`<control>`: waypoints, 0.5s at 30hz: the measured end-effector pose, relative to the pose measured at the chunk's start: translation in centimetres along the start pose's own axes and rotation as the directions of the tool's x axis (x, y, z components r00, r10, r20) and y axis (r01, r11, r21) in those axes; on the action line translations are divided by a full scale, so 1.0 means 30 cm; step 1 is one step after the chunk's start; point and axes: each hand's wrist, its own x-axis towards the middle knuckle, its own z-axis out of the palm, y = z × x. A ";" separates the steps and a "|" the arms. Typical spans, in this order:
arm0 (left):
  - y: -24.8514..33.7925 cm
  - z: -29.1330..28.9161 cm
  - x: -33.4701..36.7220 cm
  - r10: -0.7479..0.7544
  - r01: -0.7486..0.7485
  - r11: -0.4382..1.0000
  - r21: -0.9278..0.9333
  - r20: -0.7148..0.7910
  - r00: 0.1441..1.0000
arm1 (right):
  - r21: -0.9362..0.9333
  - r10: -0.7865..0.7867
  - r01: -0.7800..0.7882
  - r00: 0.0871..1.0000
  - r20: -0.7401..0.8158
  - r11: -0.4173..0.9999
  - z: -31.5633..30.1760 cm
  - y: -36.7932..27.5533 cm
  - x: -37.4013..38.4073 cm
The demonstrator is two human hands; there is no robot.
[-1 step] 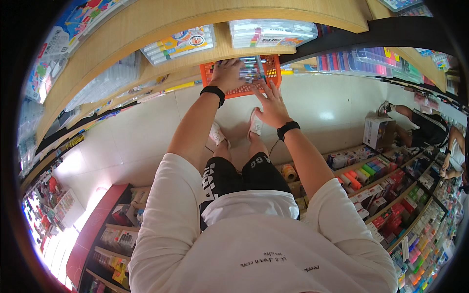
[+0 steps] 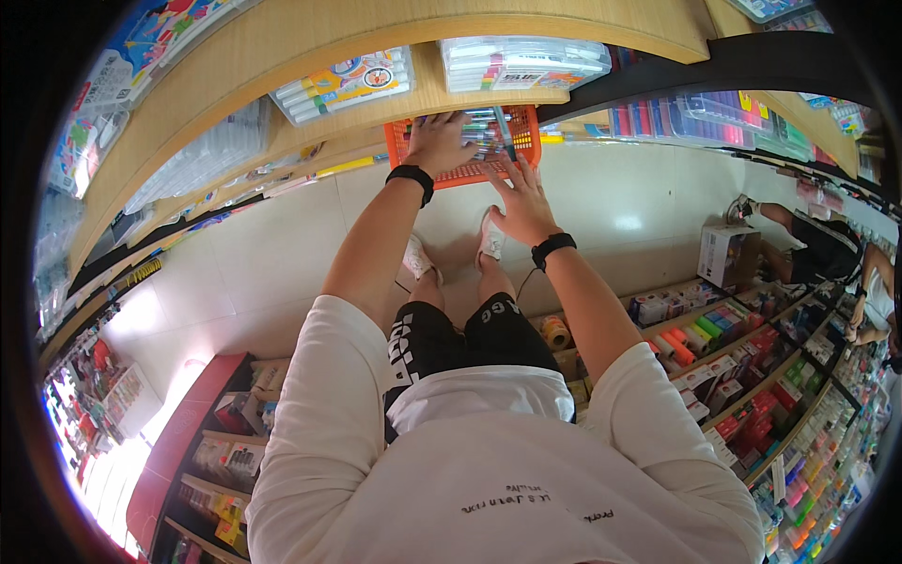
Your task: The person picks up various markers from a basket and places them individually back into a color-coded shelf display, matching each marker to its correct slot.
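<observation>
An orange plastic basket with a mesh wall holds several pens lying in a loose pile. Over the basket's left side reaches my left hand, its thumb apart from the fingers and its fingertips at the pens. My right hand is at the near right rim with fingers stretched and spread. A longer dark-tipped pen slants toward its fingertips; whether they touch it cannot be made out. Both wrists wear black bands.
Wooden shelves with clear marker boxes overhang the basket's far side. Shelves of boxed goods stand behind me at the right. Another person is at the far right beside a white carton. My feet stand on the pale tiled floor.
The long slanted pen has shifted very slightly to the right. Both hands stay in nearly the same place.
</observation>
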 end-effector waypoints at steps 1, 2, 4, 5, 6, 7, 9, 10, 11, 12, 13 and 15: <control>0.028 -0.004 0.005 -0.022 0.022 1.000 -0.003 -0.022 1.000 | -0.010 0.009 -0.008 1.000 0.002 1.000 -0.002 -0.006 0.002; 0.064 -0.007 0.009 -0.043 0.043 0.999 -0.007 -0.043 0.998 | -0.020 0.017 -0.017 1.000 0.004 1.000 -0.003 -0.011 0.005; 0.059 0.054 0.028 0.002 -0.011 0.998 -0.057 -0.154 0.988 | -0.035 0.012 -0.012 1.000 -0.011 0.999 -0.008 -0.032 0.013; 0.074 0.073 0.034 0.018 -0.028 0.998 -0.060 -0.173 0.985 | -0.043 0.012 -0.013 1.000 -0.018 0.999 -0.007 -0.032 0.015; 0.103 0.094 0.048 0.033 -0.045 0.997 -0.063 -0.192 0.981 | -0.037 0.017 -0.017 1.000 -0.014 0.999 -0.008 -0.032 0.014; 0.136 0.103 0.067 0.052 -0.066 0.996 -0.062 -0.212 0.976 | -0.031 0.024 -0.024 1.000 -0.015 0.999 -0.009 -0.029 0.014; 0.186 0.096 0.079 0.030 -0.028 0.999 0.037 -0.064 0.998 | -0.018 0.014 -0.014 1.000 -0.012 1.000 -0.010 -0.023 0.011; 0.198 0.088 0.088 0.024 -0.026 0.994 0.108 0.020 1.000 | -0.011 0.004 -0.004 1.000 -0.014 1.000 -0.012 -0.015 0.009; 0.210 0.078 0.093 0.011 -0.030 0.984 0.178 0.103 0.995 | -0.004 -0.006 0.006 1.000 -0.016 1.000 -0.014 -0.007 0.005; 0.218 0.108 0.090 -0.013 0.011 0.976 0.216 0.007 1.000 | 0.009 -0.027 0.027 0.999 -0.035 1.000 -0.017 0.000 -0.001; 0.217 0.122 0.091 -0.024 0.027 0.984 0.175 -0.024 0.999 | 0.022 -0.048 0.049 0.997 -0.057 0.999 -0.023 0.002 -0.006; 0.208 0.143 0.098 -0.048 0.056 0.994 0.089 -0.086 0.995 | 0.038 -0.072 0.076 0.992 -0.108 0.996 -0.029 0.000 -0.016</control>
